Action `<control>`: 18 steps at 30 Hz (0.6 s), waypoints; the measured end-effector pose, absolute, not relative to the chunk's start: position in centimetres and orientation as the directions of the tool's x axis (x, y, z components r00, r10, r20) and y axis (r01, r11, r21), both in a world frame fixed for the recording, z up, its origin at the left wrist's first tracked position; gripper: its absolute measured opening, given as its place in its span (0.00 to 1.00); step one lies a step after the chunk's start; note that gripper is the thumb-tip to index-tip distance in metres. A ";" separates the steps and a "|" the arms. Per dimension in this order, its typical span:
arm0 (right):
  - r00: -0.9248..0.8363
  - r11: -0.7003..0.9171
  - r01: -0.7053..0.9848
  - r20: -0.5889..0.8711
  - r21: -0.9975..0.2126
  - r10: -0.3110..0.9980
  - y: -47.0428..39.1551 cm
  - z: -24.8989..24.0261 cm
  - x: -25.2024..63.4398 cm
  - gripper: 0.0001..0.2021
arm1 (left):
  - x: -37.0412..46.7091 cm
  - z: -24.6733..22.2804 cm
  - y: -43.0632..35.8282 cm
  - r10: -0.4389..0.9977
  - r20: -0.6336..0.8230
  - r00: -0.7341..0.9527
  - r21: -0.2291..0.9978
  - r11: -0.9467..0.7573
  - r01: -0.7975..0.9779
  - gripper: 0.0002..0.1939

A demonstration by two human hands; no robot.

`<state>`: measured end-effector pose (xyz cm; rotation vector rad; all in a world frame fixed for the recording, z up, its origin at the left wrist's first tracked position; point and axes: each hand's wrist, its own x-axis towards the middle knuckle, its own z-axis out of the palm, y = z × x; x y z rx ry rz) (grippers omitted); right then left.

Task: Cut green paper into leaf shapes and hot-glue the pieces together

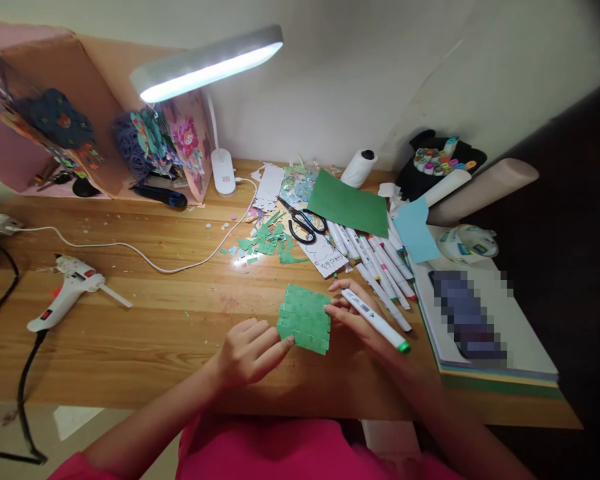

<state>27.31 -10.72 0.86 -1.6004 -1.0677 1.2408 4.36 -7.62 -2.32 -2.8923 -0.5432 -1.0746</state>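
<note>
Head view: left hand [250,350] pinches a woven green paper square [305,319], weave seemingly complete, edges uneven; right hand [361,327] grasps a slim, green-ended white marker [375,319].

A lit white lamp [213,65] stands on a wooden desk [145,347] before a pale wall [345,80]

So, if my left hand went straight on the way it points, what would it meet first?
The green paper square; the left hand seems to be touching its edge, though depth is hard to judge.
</note>
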 end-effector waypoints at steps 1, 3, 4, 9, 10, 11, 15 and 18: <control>0.156 -0.288 0.156 -0.264 -0.945 0.952 -10.7 1.3 27.2 0.14 | 4.4 -2.2 -7.6 0.287 0.629 0.723 0.086 -0.949 0.303 0.09; 0.141 -0.268 0.175 -0.245 -0.947 0.959 -10.6 1.6 27.1 0.12 | 4.4 -2.2 -7.6 0.261 0.615 0.744 0.064 -0.957 0.282 0.10; 0.136 -0.255 0.182 -0.233 -0.950 0.963 -10.5 1.5 27.2 0.12 | 4.4 -2.3 -7.5 0.263 0.606 0.751 0.067 -0.957 0.281 0.09; 0.151 -0.187 0.255 -0.152 -0.949 0.977 -10.6 0.7 27.8 0.13 | 4.1 -3.0 -7.3 0.358 0.590 0.724 0.154 -0.930 0.335 0.13; 0.154 -0.168 0.275 -0.130 -0.947 0.980 -10.6 0.8 27.9 0.13 | 4.2 -3.0 -7.3 0.386 0.599 0.702 0.197 -0.920 0.338 0.13; 0.149 -0.150 0.293 -0.110 -0.944 0.983 -10.6 1.0 28.1 0.13 | 4.3 -2.8 -7.2 0.435 0.610 0.663 0.260 -0.900 0.351 0.13; 0.192 -0.128 0.281 -0.075 -0.951 0.979 -10.4 1.9 28.2 0.11 | 4.9 -1.7 -6.4 0.869 0.413 0.273 0.729 -0.495 0.473 0.07; 0.237 -0.135 0.218 -0.081 -0.967 0.968 -10.2 1.5 27.7 0.11 | 5.4 -0.8 -5.6 0.984 -0.040 0.174 0.942 -0.021 0.336 0.16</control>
